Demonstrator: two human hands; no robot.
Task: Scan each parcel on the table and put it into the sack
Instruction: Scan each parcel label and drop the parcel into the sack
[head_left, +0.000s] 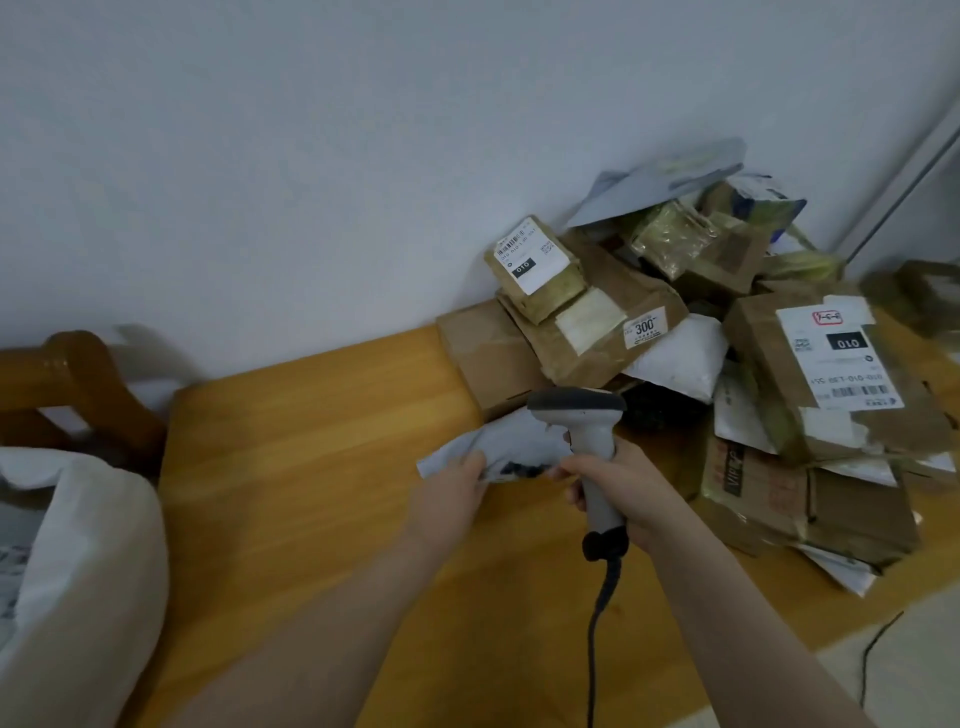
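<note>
My left hand (451, 493) grips the near edge of a grey-white poly mailer (511, 441) lying on the wooden table (311, 441). My right hand (621, 491) holds a grey handheld barcode scanner (584, 415) by its handle, its head just above the mailer and pointing away from me. A pile of parcels (701, 322), brown cardboard boxes, paper envelopes and white bags, is stacked against the wall at the right. The white sack (88, 545) stands open at the left beside the table.
The scanner's black cable (597, 623) hangs down toward me. A wooden chair back (72, 374) stands behind the sack. A large box with a white label (831, 374) leans on the pile's near right. A thin dark wire (878, 644) lies on the floor at the right.
</note>
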